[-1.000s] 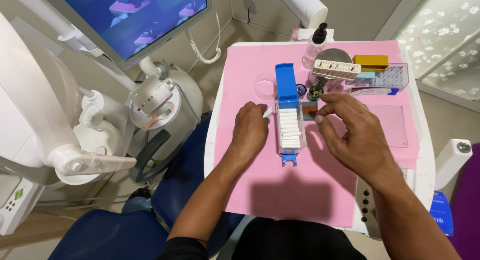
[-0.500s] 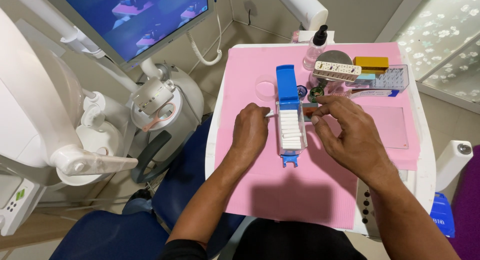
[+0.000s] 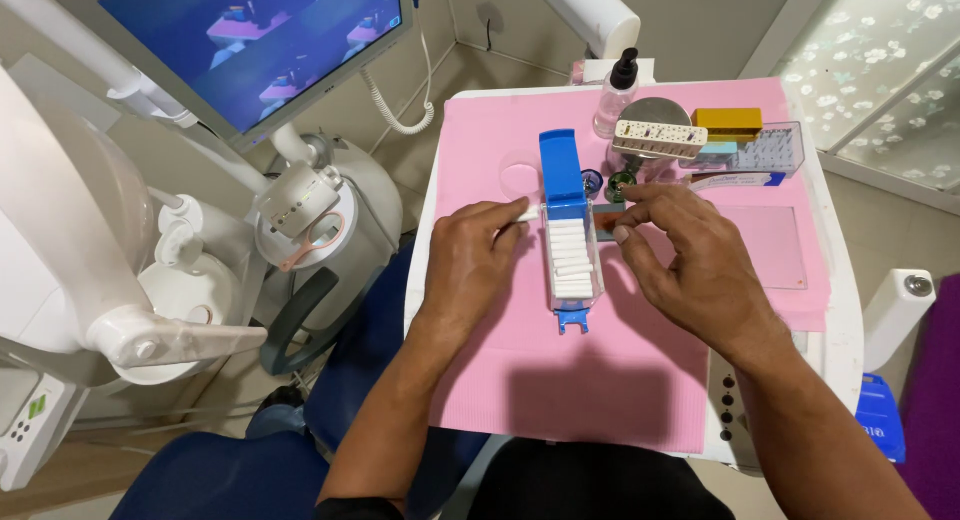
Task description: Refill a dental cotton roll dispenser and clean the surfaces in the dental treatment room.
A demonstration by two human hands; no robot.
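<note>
Left of the blue dispenser [image 3: 568, 242], beyond the table edge, stand a white dental unit arm [image 3: 150, 330] and a monitor [image 3: 250, 40] above it; a blue chair seat [image 3: 250, 470] lies lower down.

Left hand [image 3: 470, 270] rests on the pink sheet [image 3: 560, 390] just left of the dispenser, fingers curled and pinching a white cotton roll [image 3: 525, 213] at the tips, next to the dispenser's open lid. More rolls sit stacked in the clear tray of the dispenser, lid flipped up at its far end.

Right hand [image 3: 700, 270] hovers just right of the dispenser, fingers loosely bent and drawn toward one another near a small dark piece; whether it grips anything cannot be told.

Judgement: the roll would handle best pinched lightly at one end, with the other hand steadying the tray wall so it does not slide on the sheet.

Beyond the dispenser: a clear pump bottle [image 3: 615, 95], a round metal tin [image 3: 655, 115], a pale perforated block [image 3: 660, 138], a yellow box [image 3: 728, 122], a clear bur tray [image 3: 765, 150]. Table [image 3: 835, 320] white, under frosted glass to the right.
</note>
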